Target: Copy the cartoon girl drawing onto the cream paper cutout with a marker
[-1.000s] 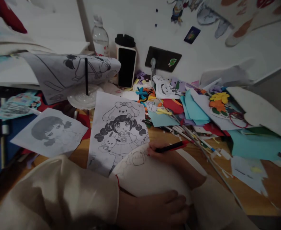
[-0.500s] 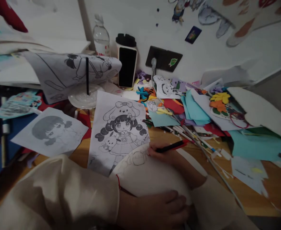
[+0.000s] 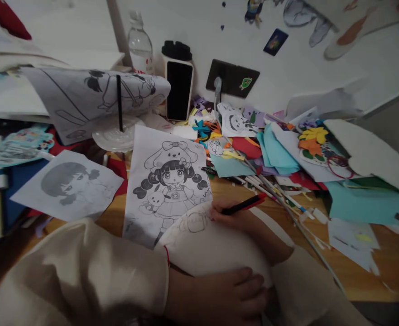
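White card, round-edged and broad, lies low in the middle of the wooden table [image 3: 365, 285], and a faint line sketch sits close to the upper left edge of this white card [image 3: 216, 253]. The right hand [image 3: 226, 215] has its fingers closed around a black and red pen [image 3: 243, 203], slanted with its back end up to the right, next to the sketch. The left hand [image 3: 226, 290] lies across the near part of the card, fingers side by side; I cannot tell whether it also grips the edge. A red string [image 3: 167, 256] circles that wrist, beside the cuff. The card's upper left edge overlaps the lower right corner of a printed sheet [image 3: 168, 194], leaving little bare wood on that side. Between this and a smaller grey-printed sheet [image 3: 70, 185] runs 1 narrow strip of wood. Beyond the sheets stand a clear lid [image 3: 107, 140] with a black stick [image 3: 119, 104], a bottle [image 3: 141, 47], and a phone [image 3: 179, 90] upright in front of a black-topped cup [image 3: 176, 50]. Paper scraps [image 3: 206, 129] crowd the far edge by the wall. To the right, white sticks [image 3: 270, 190] and 1 long thin rod [image 3: 308, 235] bound a small gap past the card; the widest bare wood is at lower right, between the rod, a torn sheet [image 3: 352, 237] and the table's near edge.
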`<state>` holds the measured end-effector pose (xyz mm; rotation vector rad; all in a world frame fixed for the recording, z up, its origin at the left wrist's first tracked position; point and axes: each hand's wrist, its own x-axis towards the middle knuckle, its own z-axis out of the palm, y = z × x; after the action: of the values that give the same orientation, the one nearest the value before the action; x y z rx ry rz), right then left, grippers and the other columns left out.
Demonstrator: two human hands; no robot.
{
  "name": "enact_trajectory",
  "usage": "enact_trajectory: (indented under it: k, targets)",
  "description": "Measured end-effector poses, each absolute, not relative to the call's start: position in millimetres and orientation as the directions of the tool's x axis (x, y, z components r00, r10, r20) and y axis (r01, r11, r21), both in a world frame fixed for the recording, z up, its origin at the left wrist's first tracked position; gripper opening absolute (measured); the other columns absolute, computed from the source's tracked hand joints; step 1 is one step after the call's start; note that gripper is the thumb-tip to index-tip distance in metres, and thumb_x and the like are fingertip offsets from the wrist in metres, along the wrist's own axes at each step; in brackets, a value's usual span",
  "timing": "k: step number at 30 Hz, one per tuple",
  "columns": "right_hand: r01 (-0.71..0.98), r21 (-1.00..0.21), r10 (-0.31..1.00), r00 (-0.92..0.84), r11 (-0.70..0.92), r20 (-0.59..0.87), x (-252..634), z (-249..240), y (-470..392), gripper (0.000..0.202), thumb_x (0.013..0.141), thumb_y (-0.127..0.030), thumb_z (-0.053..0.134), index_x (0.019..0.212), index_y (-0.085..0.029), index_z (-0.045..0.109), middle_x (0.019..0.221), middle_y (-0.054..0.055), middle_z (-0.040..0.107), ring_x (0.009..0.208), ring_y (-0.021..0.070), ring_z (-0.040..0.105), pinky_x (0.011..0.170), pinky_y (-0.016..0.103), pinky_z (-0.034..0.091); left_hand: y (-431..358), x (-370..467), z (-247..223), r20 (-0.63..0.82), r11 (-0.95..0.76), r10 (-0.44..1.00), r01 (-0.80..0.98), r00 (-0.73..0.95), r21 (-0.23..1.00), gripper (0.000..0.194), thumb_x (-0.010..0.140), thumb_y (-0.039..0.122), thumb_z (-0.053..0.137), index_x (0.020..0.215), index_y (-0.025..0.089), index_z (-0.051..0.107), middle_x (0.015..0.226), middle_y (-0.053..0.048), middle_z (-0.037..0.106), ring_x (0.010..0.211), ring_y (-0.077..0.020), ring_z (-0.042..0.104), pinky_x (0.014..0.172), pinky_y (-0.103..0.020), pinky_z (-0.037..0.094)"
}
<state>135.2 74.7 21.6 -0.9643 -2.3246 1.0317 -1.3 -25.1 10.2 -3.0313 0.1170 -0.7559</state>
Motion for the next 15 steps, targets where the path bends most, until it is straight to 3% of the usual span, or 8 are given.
enact_trajectory:
  k: [15]
  targets:
    - [0.368,-0.775,0.698,-0.705,0.514,0.128,135.6,18.2,75.5,0.034,0.08,-0.019,0.049,0.053,-0.018,0.029,0.051,-0.005,0.034,0.048,0.0069,0.033,0.047,0.022,0.025,-25.9,-0.6,6.8,0.469,-0.996,-0.083,-0.079,0.879,-0.029,0.034,0.088,0.033,0.032,0.103,0.028,0.063,0.121,-0.008,0.058,0.11,-0.0246,0.055,0.094,-0.04,0.037]
